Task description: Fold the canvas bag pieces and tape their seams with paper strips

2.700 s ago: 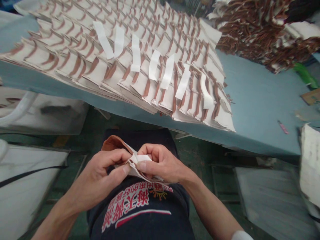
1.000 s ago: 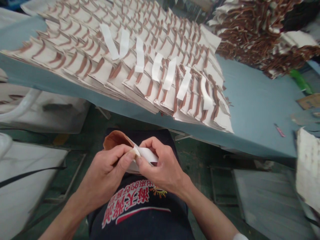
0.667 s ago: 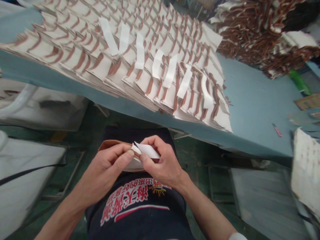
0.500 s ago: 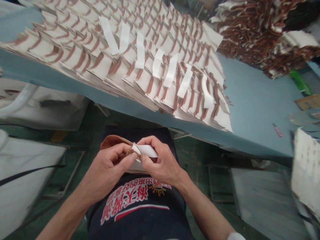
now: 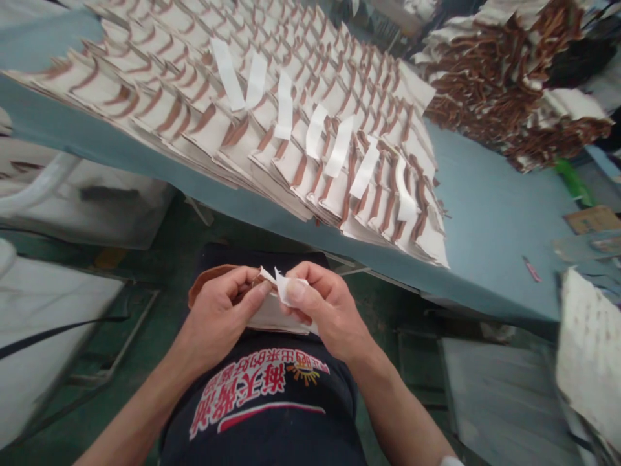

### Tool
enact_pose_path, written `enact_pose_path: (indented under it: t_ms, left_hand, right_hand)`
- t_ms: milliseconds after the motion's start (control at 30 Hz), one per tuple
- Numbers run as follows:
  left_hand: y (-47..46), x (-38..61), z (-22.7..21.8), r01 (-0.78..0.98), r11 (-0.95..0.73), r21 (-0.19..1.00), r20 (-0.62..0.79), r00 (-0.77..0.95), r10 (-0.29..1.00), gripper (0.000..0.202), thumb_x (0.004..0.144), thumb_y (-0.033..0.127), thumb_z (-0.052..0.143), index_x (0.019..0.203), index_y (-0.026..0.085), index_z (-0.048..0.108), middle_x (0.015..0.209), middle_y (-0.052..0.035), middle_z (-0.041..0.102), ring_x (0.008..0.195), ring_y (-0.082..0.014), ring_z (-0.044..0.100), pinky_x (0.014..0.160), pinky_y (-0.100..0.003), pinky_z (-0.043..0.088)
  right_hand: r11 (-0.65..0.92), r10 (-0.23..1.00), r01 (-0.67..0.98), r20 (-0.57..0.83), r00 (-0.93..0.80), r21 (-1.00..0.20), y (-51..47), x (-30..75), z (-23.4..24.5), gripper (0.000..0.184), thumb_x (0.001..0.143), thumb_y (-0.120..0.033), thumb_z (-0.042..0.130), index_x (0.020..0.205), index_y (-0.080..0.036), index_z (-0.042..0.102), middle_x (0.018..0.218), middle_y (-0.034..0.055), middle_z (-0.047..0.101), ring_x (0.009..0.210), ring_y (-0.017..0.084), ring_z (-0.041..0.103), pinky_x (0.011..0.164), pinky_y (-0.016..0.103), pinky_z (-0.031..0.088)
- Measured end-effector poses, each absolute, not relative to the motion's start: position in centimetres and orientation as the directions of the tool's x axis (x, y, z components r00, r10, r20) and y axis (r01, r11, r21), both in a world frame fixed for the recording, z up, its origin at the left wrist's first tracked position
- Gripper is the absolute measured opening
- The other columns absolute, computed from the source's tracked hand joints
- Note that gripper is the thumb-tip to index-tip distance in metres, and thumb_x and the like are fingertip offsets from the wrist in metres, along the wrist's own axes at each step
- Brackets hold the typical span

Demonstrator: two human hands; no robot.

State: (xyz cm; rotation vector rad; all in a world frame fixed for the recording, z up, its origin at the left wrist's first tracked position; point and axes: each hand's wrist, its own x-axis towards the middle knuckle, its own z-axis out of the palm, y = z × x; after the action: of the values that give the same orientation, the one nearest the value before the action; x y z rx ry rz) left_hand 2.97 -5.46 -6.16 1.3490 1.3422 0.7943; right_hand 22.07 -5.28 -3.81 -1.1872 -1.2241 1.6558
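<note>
My left hand pinches the edge of a brown leather-like piece with an off-white side, above my lap. Much of that piece is hidden behind the fingers. Between the thumb and fingers of my right hand is a short white strip, bent, its torn-looking end pointing up. A small gap separates this strip from the edge in my left hand. Beyond both hands, rows of overlapping off-white pieces with brown edges cover the table. Several loose white strips lie across them.
The blue-grey table runs slantwise ahead of me. A tall heap of brown and white pieces stands at its far right. A small pink tool lies near the right end. Covered surfaces flank me, one at left.
My right hand has drawn the white strip a little away from the piece's edge, and the strip is now bunched under the thumb. My left hand keeps its pinch.
</note>
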Motion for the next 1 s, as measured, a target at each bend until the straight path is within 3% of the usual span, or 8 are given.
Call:
enact_pose_path:
  t_ms: [333, 433, 567, 700, 767, 833, 900, 1000]
  left_hand:
    - [-5.9, 3.4, -5.7, 0.321, 0.042, 0.946, -0.103, 0.173, 0.98, 0.029, 0.097, 0.041, 0.06, 0.079, 0.022, 0.072, 0.07, 0.001, 0.07, 0.064, -0.0172, 0.06, 0.06, -0.027, 0.048]
    - [-6.1, 3.3, -5.9, 0.321, 0.026, 0.947, -0.081, 0.159, 0.984, 0.022, 0.094, 0.036, 0.061, 0.082, 0.022, 0.074, 0.073, 0.0006, 0.075, 0.066, -0.0182, 0.065, 0.061, -0.027, 0.05]
    - [-6.4, 3.4, -5.9, 0.311, 0.03, 0.95, -0.074, 0.131, 0.989, 0.019, 0.092, 0.034, 0.062, 0.084, 0.023, 0.075, 0.078, -0.0002, 0.08, 0.069, -0.0194, 0.07, 0.064, -0.027, 0.053]
    - [-6.6, 3.6, -5.5, 0.341, 0.023, 0.94, -0.061, 0.101, 0.993, 0.023, 0.095, 0.039, 0.064, 0.086, 0.023, 0.078, 0.078, -0.0002, 0.081, 0.068, -0.0203, 0.071, 0.064, -0.028, 0.054]
    - [-6.6, 3.6, -5.4, 0.351, 0.015, 0.936, -0.055, 0.103, 0.993, 0.023, 0.096, 0.039, 0.064, 0.088, 0.024, 0.079, 0.079, -0.0002, 0.082, 0.069, -0.0205, 0.072, 0.065, -0.029, 0.055]
    - [-6.5, 3.4, -5.4, 0.353, 0.02, 0.935, -0.059, 0.099, 0.993, 0.024, 0.097, 0.04, 0.064, 0.088, 0.024, 0.079, 0.079, -0.0004, 0.082, 0.069, -0.0206, 0.072, 0.064, -0.029, 0.055]
    - [-6.5, 3.4, -5.4, 0.343, 0.044, 0.938, -0.08, 0.093, 0.992, 0.025, 0.097, 0.042, 0.066, 0.087, 0.024, 0.079, 0.078, -0.0006, 0.081, 0.067, -0.0205, 0.071, 0.062, -0.029, 0.054]
    - [-6.4, 3.5, -5.5, 0.328, 0.054, 0.943, -0.088, 0.091, 0.992, 0.023, 0.094, 0.041, 0.068, 0.084, 0.023, 0.078, 0.076, -0.0003, 0.08, 0.066, -0.0193, 0.069, 0.06, -0.028, 0.051]
  right_hand:
    - [-0.15, 0.928, 0.281, -0.233, -0.29, -0.948, -5.6, 22.4, -4.3, 0.025, 0.103, -0.043, 0.068, 0.099, -0.019, 0.074, 0.074, -0.0019, 0.069, 0.064, 0.013, 0.057, 0.06, 0.025, 0.043]
    - [0.106, 0.948, 0.404, -0.03, -0.317, -0.909, -6.0, 22.4, -4.4, 0.021, 0.106, -0.04, 0.07, 0.098, -0.021, 0.075, 0.079, -0.0001, 0.074, 0.066, 0.014, 0.06, 0.063, 0.027, 0.046]
    - [0.538, 0.838, 0.531, 0.346, -0.422, -0.655, -6.1, 22.5, -4.4, 0.02, 0.114, -0.026, 0.064, 0.101, -0.022, 0.079, 0.094, 0.0066, 0.083, 0.084, 0.019, 0.071, 0.081, 0.033, 0.055]
    - [0.651, 0.753, 0.583, 0.516, -0.41, -0.486, -6.1, 22.6, -4.0, 0.018, 0.112, -0.019, 0.067, 0.1, -0.024, 0.079, 0.108, 0.0092, 0.085, 0.099, 0.022, 0.074, 0.091, 0.035, 0.059]
    - [0.629, 0.77, 0.554, 0.533, -0.35, -0.545, -6.4, 22.6, -3.5, 0.017, 0.109, -0.017, 0.068, 0.098, -0.024, 0.077, 0.111, 0.0094, 0.085, 0.101, 0.022, 0.075, 0.094, 0.037, 0.06]
    - [0.498, 0.867, 0.462, 0.418, -0.271, -0.733, -6.8, 22.7, -2.9, 0.015, 0.107, -0.02, 0.069, 0.094, -0.023, 0.075, 0.1, 0.0073, 0.084, 0.091, 0.021, 0.075, 0.088, 0.036, 0.059]
    - [0.209, 0.959, 0.287, 0.137, -0.249, -0.935, -7.1, 22.7, -2.3, 0.016, 0.108, -0.031, 0.068, 0.095, -0.023, 0.073, 0.083, 0.0024, 0.077, 0.072, 0.017, 0.069, 0.071, 0.032, 0.055]
    - [-0.188, 0.928, 0.134, -0.22, -0.302, -0.973, -6.8, 22.5, -2.1, 0.022, 0.105, -0.044, 0.07, 0.102, -0.023, 0.073, 0.072, -0.0028, 0.069, 0.058, 0.013, 0.058, 0.057, 0.026, 0.045]
